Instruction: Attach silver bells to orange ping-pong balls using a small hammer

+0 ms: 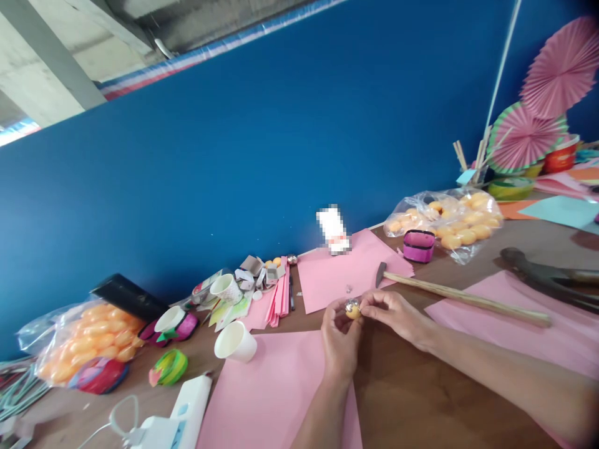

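The left hand (340, 337) comes up from the lower edge of the view, its forearm slanting slightly right, the wrist raised above the pink sheet (269, 390) and the bare brown tabletop (397, 393). Its fingers curl inward, and they hold a small ball (352, 309) in a narrow grip, with the thumb on the right. The right hand (390, 312) reaches in from the right, its forearm long and sloping up toward the left, the back of the hand turned up. Its thumb and forefinger are drawn close together at the ball's right edge, the other fingers bent behind them; I cannot tell whether they pinch the ball, grip something small, or only touch.

The ball is round and two-toned: shiny silver on its upper part, yellow-orange below. It sits between the two hands, above the tabletop, on the near side of the pink paper stack (337, 274). Finer detail is too small to make out.

A hammer (468, 297) lies just beyond the right forearm, its dark head on the paper stack and its wooden handle running right. A white paper cup (235, 342) stands to the left, tilted in view.
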A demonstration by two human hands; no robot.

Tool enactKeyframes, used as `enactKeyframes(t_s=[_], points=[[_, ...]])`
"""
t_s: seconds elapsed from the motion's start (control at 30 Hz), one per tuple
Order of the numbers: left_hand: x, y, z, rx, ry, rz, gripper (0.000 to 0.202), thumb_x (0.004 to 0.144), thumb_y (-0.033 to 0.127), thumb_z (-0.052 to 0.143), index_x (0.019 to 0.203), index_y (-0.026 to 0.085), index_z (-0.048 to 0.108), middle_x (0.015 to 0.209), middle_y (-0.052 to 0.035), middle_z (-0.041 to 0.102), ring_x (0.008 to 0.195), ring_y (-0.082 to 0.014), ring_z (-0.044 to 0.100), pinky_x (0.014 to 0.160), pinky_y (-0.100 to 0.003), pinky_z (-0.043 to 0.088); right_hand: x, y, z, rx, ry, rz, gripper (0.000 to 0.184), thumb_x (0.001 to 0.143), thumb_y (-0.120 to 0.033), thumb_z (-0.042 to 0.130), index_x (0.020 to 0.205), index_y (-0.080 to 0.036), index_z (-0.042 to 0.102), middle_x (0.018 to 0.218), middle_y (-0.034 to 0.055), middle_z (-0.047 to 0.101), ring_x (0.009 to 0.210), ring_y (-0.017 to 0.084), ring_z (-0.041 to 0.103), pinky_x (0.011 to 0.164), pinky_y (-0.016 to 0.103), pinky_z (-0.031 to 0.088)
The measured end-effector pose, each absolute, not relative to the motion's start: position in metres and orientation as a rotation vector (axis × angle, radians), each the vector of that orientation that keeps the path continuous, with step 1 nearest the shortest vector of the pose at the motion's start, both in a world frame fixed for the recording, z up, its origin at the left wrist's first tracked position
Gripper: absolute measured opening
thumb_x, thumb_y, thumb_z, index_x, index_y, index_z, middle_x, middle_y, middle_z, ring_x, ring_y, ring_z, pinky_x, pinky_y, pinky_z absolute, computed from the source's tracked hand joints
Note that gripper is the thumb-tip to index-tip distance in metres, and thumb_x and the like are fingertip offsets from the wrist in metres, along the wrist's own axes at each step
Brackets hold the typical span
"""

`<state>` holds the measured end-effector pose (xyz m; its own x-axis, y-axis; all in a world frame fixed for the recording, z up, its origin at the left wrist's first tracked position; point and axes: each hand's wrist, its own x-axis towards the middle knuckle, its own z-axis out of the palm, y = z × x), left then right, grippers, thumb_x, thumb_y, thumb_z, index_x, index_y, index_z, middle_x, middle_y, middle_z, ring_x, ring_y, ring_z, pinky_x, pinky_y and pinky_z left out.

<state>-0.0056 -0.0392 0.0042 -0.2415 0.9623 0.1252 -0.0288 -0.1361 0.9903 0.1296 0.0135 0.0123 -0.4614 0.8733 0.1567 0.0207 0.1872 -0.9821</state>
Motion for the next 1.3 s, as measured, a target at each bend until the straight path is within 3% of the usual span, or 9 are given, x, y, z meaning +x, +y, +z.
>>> enactKeyframes(t_s=[0.73, 1.3], points=[[-0.0067, -0.0388, 0.0035, 1.158, 1.277, 1.544, 0.032, 0.067, 0.016, 0.067, 0.096, 0.017, 0.055, 0.097, -0.0091, 0.065, 0.089, -0.0205, 0.063, 0.078, -0.033, 0.049, 0.1293, 0.0120, 0.0101, -0.898, -1.676, 1.422, 0.021, 0.074, -0.037, 0.061, 0.070, -0.016, 0.062, 0.083, 0.0041, 0.066, 0.082, 0.019, 0.059, 0.077, 0.031, 0.043], [-0.0049, -0.0391, 0.0013, 1.180, 1.284, 1.551, 0.027, 0.068, 0.014, 0.064, 0.093, 0.016, 0.056, 0.095, -0.0079, 0.065, 0.086, -0.0195, 0.063, 0.076, -0.032, 0.050, 0.1272, 0.0120, 0.0047, -1.013, -1.596, 1.441, 0.017, 0.070, -0.031, 0.062, 0.071, -0.015, 0.063, 0.063, 0.0007, 0.061, 0.061, 0.013, 0.054, 0.058, 0.025, 0.042]])
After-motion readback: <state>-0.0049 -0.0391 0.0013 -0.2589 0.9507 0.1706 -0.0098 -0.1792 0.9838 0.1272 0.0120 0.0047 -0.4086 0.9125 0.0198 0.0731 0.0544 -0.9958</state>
